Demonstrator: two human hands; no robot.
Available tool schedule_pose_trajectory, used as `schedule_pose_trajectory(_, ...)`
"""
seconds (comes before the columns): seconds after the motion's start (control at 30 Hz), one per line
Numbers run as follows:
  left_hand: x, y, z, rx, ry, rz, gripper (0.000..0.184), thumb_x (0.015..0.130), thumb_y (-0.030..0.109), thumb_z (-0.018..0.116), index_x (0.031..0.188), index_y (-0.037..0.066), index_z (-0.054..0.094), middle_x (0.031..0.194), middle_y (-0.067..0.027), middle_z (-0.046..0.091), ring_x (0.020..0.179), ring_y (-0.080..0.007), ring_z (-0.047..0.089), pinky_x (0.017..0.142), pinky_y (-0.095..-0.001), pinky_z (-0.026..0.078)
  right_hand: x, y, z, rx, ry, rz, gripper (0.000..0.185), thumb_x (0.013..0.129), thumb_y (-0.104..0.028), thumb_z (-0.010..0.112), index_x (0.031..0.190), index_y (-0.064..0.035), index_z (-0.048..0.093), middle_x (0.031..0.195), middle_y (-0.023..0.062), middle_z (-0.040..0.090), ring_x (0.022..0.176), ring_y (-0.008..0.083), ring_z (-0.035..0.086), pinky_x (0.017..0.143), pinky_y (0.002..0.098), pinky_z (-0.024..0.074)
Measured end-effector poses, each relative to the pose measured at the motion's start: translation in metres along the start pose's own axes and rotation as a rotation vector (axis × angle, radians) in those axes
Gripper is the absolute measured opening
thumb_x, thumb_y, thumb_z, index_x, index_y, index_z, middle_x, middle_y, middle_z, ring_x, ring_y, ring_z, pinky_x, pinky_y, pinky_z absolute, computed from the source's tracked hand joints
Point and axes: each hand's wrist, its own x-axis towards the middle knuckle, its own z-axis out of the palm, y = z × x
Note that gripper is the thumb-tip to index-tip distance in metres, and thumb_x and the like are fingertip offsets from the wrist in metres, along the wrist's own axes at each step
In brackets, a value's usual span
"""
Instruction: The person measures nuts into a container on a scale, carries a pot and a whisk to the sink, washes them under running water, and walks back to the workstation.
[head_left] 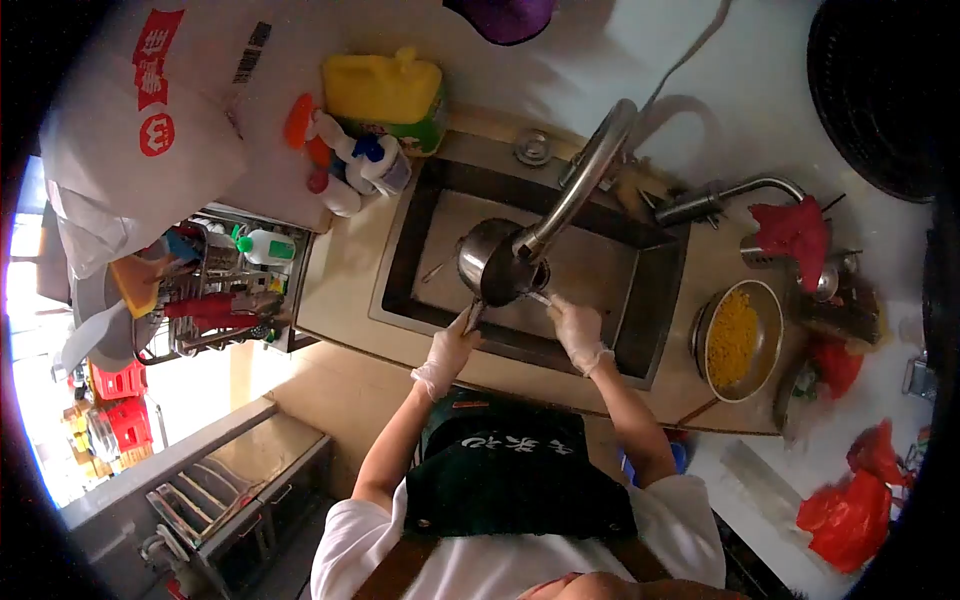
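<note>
Both my hands wear clear gloves and are over the front of a steel sink (pixel 398 265). My left hand (pixel 447 357) is closed around the handle of a round metal pot (pixel 482 262), which is tilted under the curved faucet (pixel 590 175). My right hand (pixel 577 330) is closed on a thin light handle reaching to a small metal piece at the pot's right side; its kind is not clear. The faucet hides part of the pot. A spoon-like utensil (pixel 432 271) lies on the sink bottom at left.
A pan of yellow kernels (pixel 735 338) stands on the right counter, its handle toward me. Bottles (pixel 385 165) and a yellow jug (pixel 385 90) crowd the back left corner. A utensil rack (pixel 215 290) is at left; red bags (pixel 850 510) lie at right.
</note>
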Motion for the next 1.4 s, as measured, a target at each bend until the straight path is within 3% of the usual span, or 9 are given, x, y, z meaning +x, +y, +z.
schedule_pose_trajectory(0.13, 0.004, -0.01, -0.001, 0.04, 0.045, 0.185, 0.054, 0.087, 0.017, 0.06, 0.138, 0.009, 0.046, 0.106, -0.0283, 0.062, 0.099, -0.044, 0.059, 0.08, -0.043, 0.05, 0.005, 0.004, 0.0, 0.092, -0.135, -0.053, 0.026, 0.091, -0.025, 0.06, 0.111, -0.0111, 0.067, 0.069, 0.0155, 0.064, 0.061, 0.0345, 0.062, 0.056, 0.0438, 0.048)
schedule_pose_trajectory(0.43, 0.008, -0.01, 0.0, 0.065, -0.005, 0.038, 0.054, 0.088, 0.021, 0.061, 0.138, 0.009, 0.046, 0.111, -0.0251, 0.063, 0.103, -0.0336, 0.064, 0.085, -0.0356, 0.048, 0.017, 0.028, 0.01, 0.652, -0.337, 0.59, 0.029, 0.092, -0.03, 0.06, 0.092, -0.0021, 0.07, 0.063, 0.0016, 0.059, 0.049, 0.0133, 0.051, 0.047, 0.0299, 0.0386)
schedule_pose_trajectory(0.57, 0.012, -0.013, 0.0, 0.078, 0.017, 0.073, 0.049, 0.088, 0.021, 0.061, 0.134, 0.008, 0.049, 0.096, -0.0227, 0.065, 0.085, -0.0269, 0.066, 0.076, -0.0368, 0.05, 0.013, 0.028, 0.008, 0.929, -0.36, 0.841, 0.03, 0.093, -0.029, 0.059, 0.095, -0.0009, 0.07, 0.06, -0.0003, 0.056, 0.049, 0.0103, 0.048, 0.047, 0.0267, 0.0365)
schedule_pose_trajectory(0.77, 0.021, 0.013, -0.02, -0.434, -0.214, -0.247, 0.016, 0.09, 0.021, 0.057, 0.086, 0.005, 0.058, 0.057, -0.0026, 0.049, 0.049, -0.0109, 0.044, 0.046, -0.0284, 0.035, -0.008, 0.016, 0.002, 0.305, 0.129, 0.374, 0.029, 0.093, -0.028, 0.058, 0.112, -0.0086, 0.068, 0.066, 0.0002, 0.061, 0.056, 0.0113, 0.052, 0.053, 0.0289, 0.0418)
schedule_pose_trajectory(0.83, 0.029, 0.019, -0.008, -0.562, -0.25, -0.286, 0.024, 0.091, 0.023, 0.056, 0.071, 0.01, 0.051, 0.054, 0.0021, 0.042, 0.045, -0.0081, 0.037, 0.042, -0.0265, 0.027, -0.009, 0.008, -0.028, 0.608, 0.098, 0.506, 0.032, 0.094, -0.024, 0.057, 0.122, -0.0071, 0.062, 0.075, 0.0012, 0.064, 0.061, 0.0109, 0.054, 0.056, 0.0283, 0.0429)
schedule_pose_trajectory(1.0, 0.032, 0.026, 0.004, -0.686, -0.374, -0.191, 0.029, 0.092, 0.023, 0.053, 0.066, 0.012, 0.048, 0.055, 0.0027, 0.04, 0.046, -0.0087, 0.034, 0.044, -0.0263, 0.025, -0.014, 0.037, -0.046, 0.993, 0.163, 0.595, 0.024, 0.096, -0.014, 0.054, 0.115, -0.0005, 0.057, 0.086, 0.004, 0.064, 0.063, 0.0081, 0.054, 0.06, 0.0236, 0.0454)
schedule_pose_trajectory(1.1, 0.033, 0.021, 0.001, -0.662, -0.415, -0.204, 0.03, 0.094, 0.023, 0.05, 0.065, 0.013, 0.044, 0.057, 0.0034, 0.037, 0.049, -0.0084, 0.032, 0.048, -0.0263, 0.026, 0.012, 0.042, -0.052, 0.781, 0.193, 0.606, 0.019, 0.096, -0.016, 0.051, 0.108, -0.0027, 0.057, 0.094, 0.0015, 0.061, 0.08, 0.0084, 0.053, 0.072, 0.0239, 0.0406)
schedule_pose_trajectory(1.27, 0.038, 0.031, 0.006, -0.776, -0.511, -0.153, 0.022, 0.089, 0.018, 0.055, 0.071, 0.008, 0.051, 0.057, 0.0028, 0.039, 0.048, -0.0078, 0.035, 0.047, -0.0245, 0.028, 0.102, 0.062, -0.047, 0.821, 0.42, 0.407, 0.051, 0.099, -0.029, 0.049, 0.142, -0.0027, 0.04, 0.118, 0.0095, 0.056, 0.1, 0.0206, 0.052, 0.089, 0.0353, 0.0406)
schedule_pose_trajectory(1.4, 0.035, 0.029, 0.006, -0.724, -0.429, -0.196, 0.024, 0.089, 0.021, 0.054, 0.07, 0.008, 0.051, 0.057, 0.0019, 0.041, 0.047, -0.0086, 0.037, 0.044, -0.0251, 0.027, 0.151, 0.04, -0.078, 0.888, 0.477, 0.483, 0.054, 0.099, -0.033, 0.05, 0.143, -0.003, 0.039, 0.128, 0.0087, 0.053, 0.112, 0.0203, 0.049, 0.097, 0.0338, 0.0366)
